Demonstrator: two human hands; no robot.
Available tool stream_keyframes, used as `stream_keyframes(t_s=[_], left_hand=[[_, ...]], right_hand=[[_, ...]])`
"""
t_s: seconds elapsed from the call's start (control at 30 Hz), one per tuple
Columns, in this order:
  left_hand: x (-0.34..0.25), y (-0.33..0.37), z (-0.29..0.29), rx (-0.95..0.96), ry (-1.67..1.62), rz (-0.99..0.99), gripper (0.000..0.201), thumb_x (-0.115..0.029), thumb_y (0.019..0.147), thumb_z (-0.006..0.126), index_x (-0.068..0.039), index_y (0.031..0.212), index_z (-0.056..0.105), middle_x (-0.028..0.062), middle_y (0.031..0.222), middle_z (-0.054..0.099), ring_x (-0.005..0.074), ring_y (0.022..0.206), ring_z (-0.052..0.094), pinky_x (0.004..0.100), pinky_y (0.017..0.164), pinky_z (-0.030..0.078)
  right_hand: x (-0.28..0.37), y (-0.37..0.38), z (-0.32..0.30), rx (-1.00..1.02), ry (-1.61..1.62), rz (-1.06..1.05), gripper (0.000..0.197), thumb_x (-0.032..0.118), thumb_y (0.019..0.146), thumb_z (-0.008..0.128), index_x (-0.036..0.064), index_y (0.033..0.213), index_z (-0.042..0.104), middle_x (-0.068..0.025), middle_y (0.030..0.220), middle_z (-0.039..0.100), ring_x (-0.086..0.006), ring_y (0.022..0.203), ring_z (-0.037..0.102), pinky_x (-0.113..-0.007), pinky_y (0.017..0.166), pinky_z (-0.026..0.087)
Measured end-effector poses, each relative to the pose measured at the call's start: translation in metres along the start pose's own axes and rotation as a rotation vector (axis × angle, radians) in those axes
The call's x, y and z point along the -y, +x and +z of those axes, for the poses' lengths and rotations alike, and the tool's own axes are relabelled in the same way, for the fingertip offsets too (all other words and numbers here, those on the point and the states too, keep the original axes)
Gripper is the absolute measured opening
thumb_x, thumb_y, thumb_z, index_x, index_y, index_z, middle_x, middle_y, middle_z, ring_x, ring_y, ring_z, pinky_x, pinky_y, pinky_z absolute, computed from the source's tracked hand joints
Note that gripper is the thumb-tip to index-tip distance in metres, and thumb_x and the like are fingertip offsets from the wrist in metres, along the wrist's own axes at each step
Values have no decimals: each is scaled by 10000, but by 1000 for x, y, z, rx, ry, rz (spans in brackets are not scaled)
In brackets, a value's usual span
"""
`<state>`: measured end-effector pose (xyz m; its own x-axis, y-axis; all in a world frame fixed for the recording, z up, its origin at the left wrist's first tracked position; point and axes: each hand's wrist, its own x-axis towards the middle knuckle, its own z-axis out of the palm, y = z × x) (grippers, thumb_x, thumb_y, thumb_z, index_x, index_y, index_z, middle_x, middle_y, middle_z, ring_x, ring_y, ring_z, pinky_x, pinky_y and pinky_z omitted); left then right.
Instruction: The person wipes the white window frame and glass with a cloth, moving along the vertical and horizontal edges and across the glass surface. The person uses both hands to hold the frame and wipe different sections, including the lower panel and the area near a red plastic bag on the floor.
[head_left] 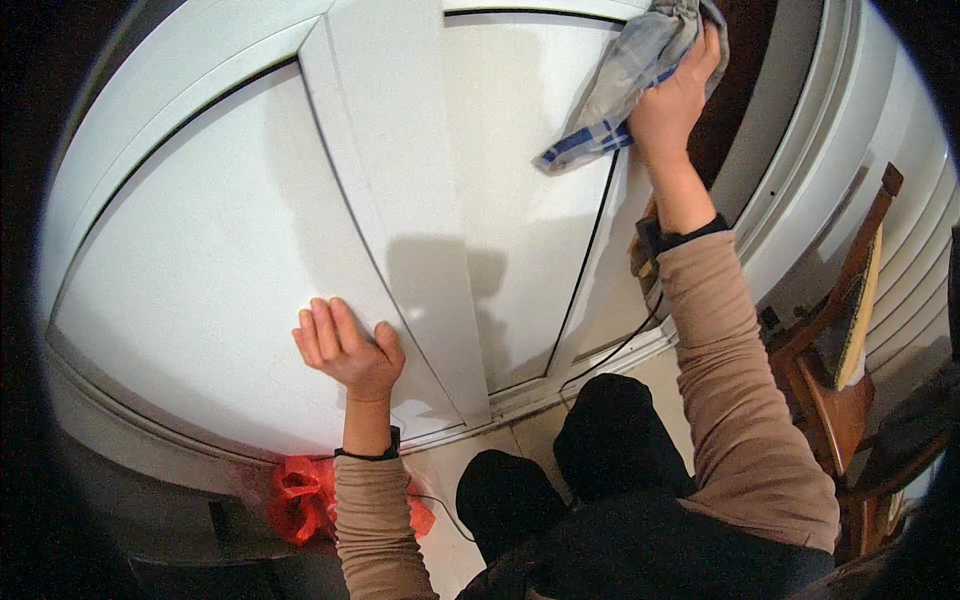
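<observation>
My right hand [672,112] grips a grey cloth with blue stripes [610,95] at the upper right, close to the edge of a white panelled door [520,190]. Part of the cloth hangs down to the left, over the door's frame. Lower and to the left, my left hand [348,350] rests against another white door panel [210,260], its fingers stretched out and nothing in it. Both forearms wear brown sleeves with dark cuffs.
A red plastic bag [300,500] lies at the foot of the left panel. A thin dark cable [625,345] runs across the pale tiled floor [535,435]. On the right stands a brown wooden chair [835,400]. My dark-clad knees are near the doors.
</observation>
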<state>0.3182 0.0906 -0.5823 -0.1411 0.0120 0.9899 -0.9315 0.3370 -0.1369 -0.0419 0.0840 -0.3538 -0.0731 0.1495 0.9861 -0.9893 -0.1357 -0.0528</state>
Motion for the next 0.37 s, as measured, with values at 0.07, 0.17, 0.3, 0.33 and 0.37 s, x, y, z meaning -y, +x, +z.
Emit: stream_keyframes(t_s=[0.07, 0.17, 0.3, 0.33, 0.37], left_hand=[[1, 1, 0, -1, -21, 2, 537, -285, 926, 429, 58, 1340, 443, 247, 1393, 418, 405, 1327, 344, 547, 1124, 212], [-2, 2, -5, 26, -11, -26, 527, -253, 920, 424, 52, 1350, 432, 241, 1407, 402, 394, 1348, 321, 545, 1138, 199], [-2, 7, -6, 7, 12, -35, 536, -226, 898, 437, 44, 1361, 420, 238, 1419, 390, 394, 1357, 310, 546, 1138, 202], [-2, 6, -8, 14, 15, -41, 541, -220, 892, 440, 41, 1365, 416, 236, 1421, 388, 393, 1359, 308, 546, 1138, 202], [-5, 1, -5, 28, 21, -44, 542, -224, 896, 439, 38, 1370, 411, 234, 1422, 388, 392, 1360, 308, 546, 1138, 202]], right_hand=[[-8, -20, -3, 80, 97, 101, 654, 265, 901, 584, 91, 1465, 301, -266, 1430, 343, -450, 1262, 429, -478, 1018, 394], [-19, -69, -9, 181, 358, 414, 638, 247, 865, 639, 45, 1407, 369, -229, 1367, 449, -410, 1228, 480, -451, 1017, 402], [-31, -166, -34, 306, 409, 424, 465, 240, 837, 659, 25, 1234, 549, -166, 1189, 586, -363, 1086, 577, -437, 939, 456], [-35, -195, -44, 391, 351, 396, 427, 227, 836, 654, 25, 1202, 569, -160, 1151, 600, -358, 1061, 585, -440, 923, 463], [-40, -226, -55, 454, 251, 285, 390, 214, 835, 650, 25, 1171, 588, -154, 1112, 615, -353, 1036, 593, -443, 908, 469]])
